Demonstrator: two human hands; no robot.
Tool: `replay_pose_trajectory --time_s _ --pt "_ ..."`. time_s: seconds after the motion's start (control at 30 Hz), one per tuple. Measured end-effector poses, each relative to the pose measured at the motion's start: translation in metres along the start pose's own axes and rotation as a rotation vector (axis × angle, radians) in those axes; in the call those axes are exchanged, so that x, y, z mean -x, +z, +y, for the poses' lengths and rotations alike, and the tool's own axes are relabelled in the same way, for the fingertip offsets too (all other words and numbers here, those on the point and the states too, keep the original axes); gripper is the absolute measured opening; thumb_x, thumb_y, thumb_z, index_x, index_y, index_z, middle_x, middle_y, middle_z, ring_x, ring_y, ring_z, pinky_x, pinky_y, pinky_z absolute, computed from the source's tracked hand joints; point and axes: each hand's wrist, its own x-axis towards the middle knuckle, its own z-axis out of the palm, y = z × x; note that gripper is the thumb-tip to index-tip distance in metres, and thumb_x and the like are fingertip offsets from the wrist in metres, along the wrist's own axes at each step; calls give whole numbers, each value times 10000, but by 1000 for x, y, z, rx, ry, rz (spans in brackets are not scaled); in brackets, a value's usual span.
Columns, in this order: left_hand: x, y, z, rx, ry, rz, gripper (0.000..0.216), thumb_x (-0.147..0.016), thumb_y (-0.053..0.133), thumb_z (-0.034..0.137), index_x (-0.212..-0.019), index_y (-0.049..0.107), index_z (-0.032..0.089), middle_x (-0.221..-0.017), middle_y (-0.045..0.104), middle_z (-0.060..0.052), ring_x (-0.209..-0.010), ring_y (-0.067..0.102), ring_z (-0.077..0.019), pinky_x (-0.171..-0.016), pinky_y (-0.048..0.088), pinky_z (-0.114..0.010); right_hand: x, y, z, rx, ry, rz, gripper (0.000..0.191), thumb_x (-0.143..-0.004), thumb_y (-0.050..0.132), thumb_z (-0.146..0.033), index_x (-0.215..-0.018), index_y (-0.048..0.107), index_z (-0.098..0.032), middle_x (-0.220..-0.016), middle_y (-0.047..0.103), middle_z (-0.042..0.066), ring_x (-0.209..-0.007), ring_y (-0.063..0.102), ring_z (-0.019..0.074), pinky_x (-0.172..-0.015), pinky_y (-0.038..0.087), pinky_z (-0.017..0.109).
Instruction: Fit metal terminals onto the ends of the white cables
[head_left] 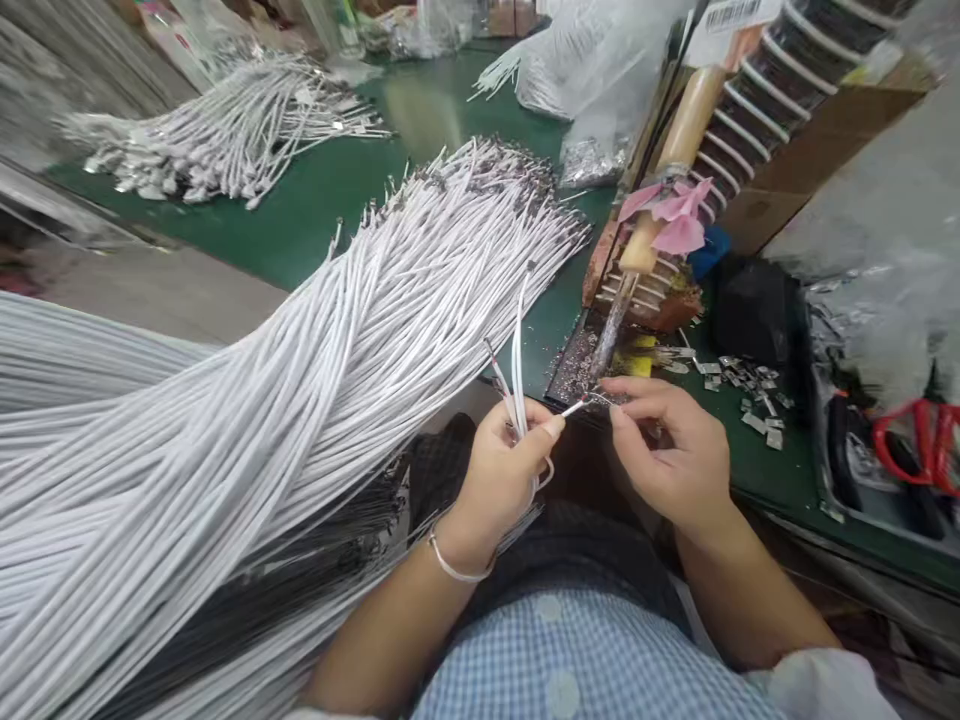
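My left hand (514,455) is closed around a few white cables (517,370), gripped between thumb and fingers. Some of their ends point upward, and one short end sticks out to the right past the thumb. From that end, thin wire strands (598,398) reach across to my right hand (671,445), whose thumb and forefinger pinch at them. Just above the strands is the metal tip of a soldering iron (616,315). It rests slanted on its stand, with a wooden handle (686,120) and a pink cloth strip (679,212) tied on.
A large bundle of white cables (315,370) lies across the left side onto the green table (247,225). Another cable pile (240,125) is behind it. Small metal pieces (739,375) are scattered at right, near a tray with red-handled pliers (919,435). Plastic bags (600,60) stand at the back.
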Motion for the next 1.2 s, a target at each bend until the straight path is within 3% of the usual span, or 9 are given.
replay_pose_trajectory --time_s 0.5,1.0,1.1,1.2 --pt "2 2 3 -5 51 -17 135 -733 652 206 -686 533 160 -476 409 87 -379 310 -20 -369 256 -131 0 0 -2 10 -44 11 181 -705 594 -18 -730 544 -190 -928 653 38 -888 621 168 -765 496 298" --pt "18 -10 -10 22 -76 -16 143 -719 669 236 -688 550 164 -455 441 87 -349 292 -17 -357 224 -144 18 -4 -6 -22 -20 -78 192 -707 591 -3 -751 551 -186 -981 642 60 -899 610 180 -783 484 314" --pt "25 -16 -17 64 -149 6 149 -724 652 281 -705 609 140 -511 500 48 -359 314 -23 -360 216 -167 23 -10 -9 -92 -7 -167 207 -732 577 4 -816 571 -185 -951 646 49 -856 612 160 -753 486 285" --pt "32 -26 -27 156 -195 61 211 -729 624 318 -744 655 111 -646 585 -15 -402 391 -38 -388 254 -186 24 -16 -13 -160 7 -432 187 -783 537 -12 -845 572 -185 -819 638 18 -734 594 122 -668 476 236"
